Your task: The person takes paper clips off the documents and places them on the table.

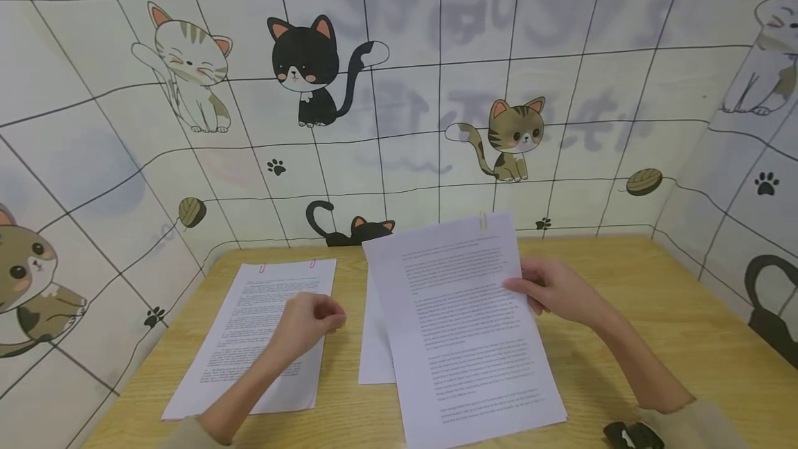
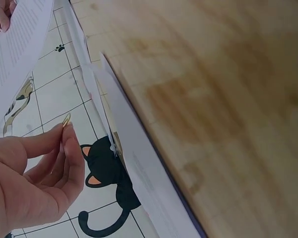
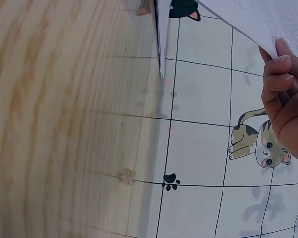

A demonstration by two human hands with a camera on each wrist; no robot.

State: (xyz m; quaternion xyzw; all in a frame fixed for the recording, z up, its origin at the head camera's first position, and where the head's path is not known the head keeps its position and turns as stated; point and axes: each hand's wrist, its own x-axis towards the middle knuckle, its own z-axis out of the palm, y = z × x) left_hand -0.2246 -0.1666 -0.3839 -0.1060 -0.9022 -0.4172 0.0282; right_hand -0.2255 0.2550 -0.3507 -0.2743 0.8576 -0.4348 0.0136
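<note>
My right hand pinches the right edge of a printed paper sheet, thumb in front, and holds it tilted up off the table. A yellowish paper clip sits on that sheet's top edge, toward the right. Between the thumb and fingertips of my left hand is a small gold paper clip; in the head view the clip cannot be made out. That hand hovers above a printed stack on the left, which carries two reddish paper clips along its top edge.
More white paper lies on the wooden table behind the raised sheet, partly hidden by it. A cat-patterned covering stands behind the table and along both sides. A dark object is at the right sleeve.
</note>
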